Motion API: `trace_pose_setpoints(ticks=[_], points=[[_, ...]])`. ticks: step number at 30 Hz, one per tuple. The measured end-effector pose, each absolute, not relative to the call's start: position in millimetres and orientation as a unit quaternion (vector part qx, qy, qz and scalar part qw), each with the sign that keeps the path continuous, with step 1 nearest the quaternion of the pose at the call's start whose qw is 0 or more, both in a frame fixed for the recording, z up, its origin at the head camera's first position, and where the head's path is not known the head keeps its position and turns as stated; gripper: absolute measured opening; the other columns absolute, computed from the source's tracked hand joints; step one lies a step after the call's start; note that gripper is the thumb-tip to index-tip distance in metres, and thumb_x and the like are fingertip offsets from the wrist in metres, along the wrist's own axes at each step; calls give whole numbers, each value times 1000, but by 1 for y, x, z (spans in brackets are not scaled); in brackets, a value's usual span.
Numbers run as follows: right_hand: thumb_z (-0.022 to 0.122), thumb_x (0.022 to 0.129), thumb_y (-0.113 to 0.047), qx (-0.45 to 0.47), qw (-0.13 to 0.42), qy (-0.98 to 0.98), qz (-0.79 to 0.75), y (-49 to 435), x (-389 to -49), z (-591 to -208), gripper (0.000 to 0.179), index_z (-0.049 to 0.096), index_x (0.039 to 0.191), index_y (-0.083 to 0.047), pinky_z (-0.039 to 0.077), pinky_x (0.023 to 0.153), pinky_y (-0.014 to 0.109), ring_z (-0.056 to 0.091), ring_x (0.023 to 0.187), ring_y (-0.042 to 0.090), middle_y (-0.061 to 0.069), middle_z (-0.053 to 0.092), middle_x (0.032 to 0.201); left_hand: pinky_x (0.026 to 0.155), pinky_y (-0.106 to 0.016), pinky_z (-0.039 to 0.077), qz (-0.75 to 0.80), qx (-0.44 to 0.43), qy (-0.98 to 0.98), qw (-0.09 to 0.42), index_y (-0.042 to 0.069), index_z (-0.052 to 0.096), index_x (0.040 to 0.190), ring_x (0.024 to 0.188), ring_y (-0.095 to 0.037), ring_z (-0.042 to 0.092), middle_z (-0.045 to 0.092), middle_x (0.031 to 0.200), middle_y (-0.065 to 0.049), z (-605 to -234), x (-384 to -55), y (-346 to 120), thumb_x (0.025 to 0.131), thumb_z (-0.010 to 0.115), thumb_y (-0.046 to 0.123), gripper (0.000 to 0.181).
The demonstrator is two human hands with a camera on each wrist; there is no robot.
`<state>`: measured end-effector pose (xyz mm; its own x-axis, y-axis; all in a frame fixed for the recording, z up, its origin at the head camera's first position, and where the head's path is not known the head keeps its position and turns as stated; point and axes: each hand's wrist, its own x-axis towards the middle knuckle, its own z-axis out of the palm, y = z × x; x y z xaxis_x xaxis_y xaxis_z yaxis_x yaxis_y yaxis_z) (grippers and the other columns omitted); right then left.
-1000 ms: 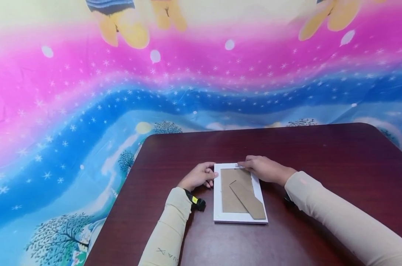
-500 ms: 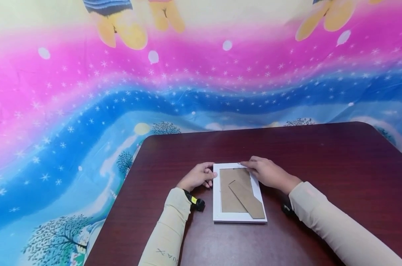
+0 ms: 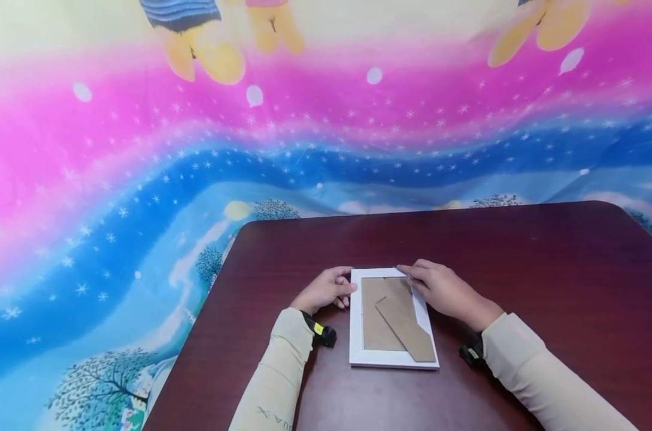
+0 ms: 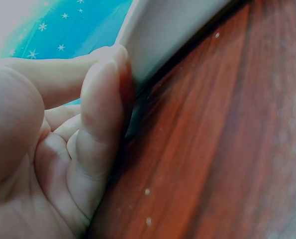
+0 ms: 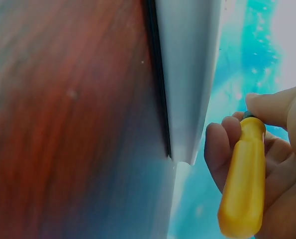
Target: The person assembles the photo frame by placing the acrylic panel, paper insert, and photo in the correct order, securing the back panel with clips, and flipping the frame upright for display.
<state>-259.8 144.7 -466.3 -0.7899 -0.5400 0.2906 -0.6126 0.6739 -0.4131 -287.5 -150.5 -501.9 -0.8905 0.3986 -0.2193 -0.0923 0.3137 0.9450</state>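
Observation:
A white picture frame (image 3: 356,323) lies back side up on the table, its brown backing board (image 3: 376,335) and slanted brown stand leg (image 3: 409,335) facing up. My left hand (image 3: 328,289) pinches the frame's upper left edge, thumb on the side; the left wrist view shows the fingertips right at the white edge (image 4: 162,35). At the upper right corner, my right hand (image 3: 443,290) holds a screwdriver by its yellow handle (image 5: 242,184). Its shaft is mostly hidden behind the fingers. In the right wrist view the hand is just beyond the frame's end.
The dark red-brown wooden table (image 3: 282,257) has rounded far corners. Behind it hangs a pink and blue printed cloth (image 3: 326,120). Black wrist cameras sit on the left wrist (image 3: 326,334) and right wrist (image 3: 471,354).
My right hand has shifted slightly right along the frame's top edge, its wrist swinging outward and nearer to me. The left hand and the frame hold their places; the view drifts slightly.

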Motion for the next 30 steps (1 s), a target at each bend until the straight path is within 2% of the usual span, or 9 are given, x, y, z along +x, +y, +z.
trace_pose_setpoints(ticks=[10,17,25,30], points=[[67,93,-11,323,88,-908,253,145,-259,-464,43,59,136,-10,44,62,28,48,71,7,-11,55,89,55,-34,57,583,97,780,205,2,36,148,59,-19,60,62,77,-11,-501,-285,-149,94,67,14,64],[59,99,-16,291,28,-920,261,148,-254,-463,44,51,142,-10,44,59,27,48,69,8,-8,54,89,55,-34,57,580,94,780,216,2,37,147,58,-19,60,62,77,-11,-503,-286,-147,94,67,14,62],[55,101,-18,250,-34,-925,285,152,-243,-458,47,46,144,-1,47,49,26,50,48,8,-2,51,79,53,-32,55,572,103,787,207,2,37,148,58,-20,60,64,78,-11,-500,-288,-148,94,67,16,63],[52,102,-19,233,-57,-929,282,152,-237,-458,50,40,149,-6,46,49,28,50,44,11,-3,51,65,53,-31,55,574,102,784,213,1,36,148,58,-19,60,64,80,-11,-501,-289,-149,94,66,15,63]])
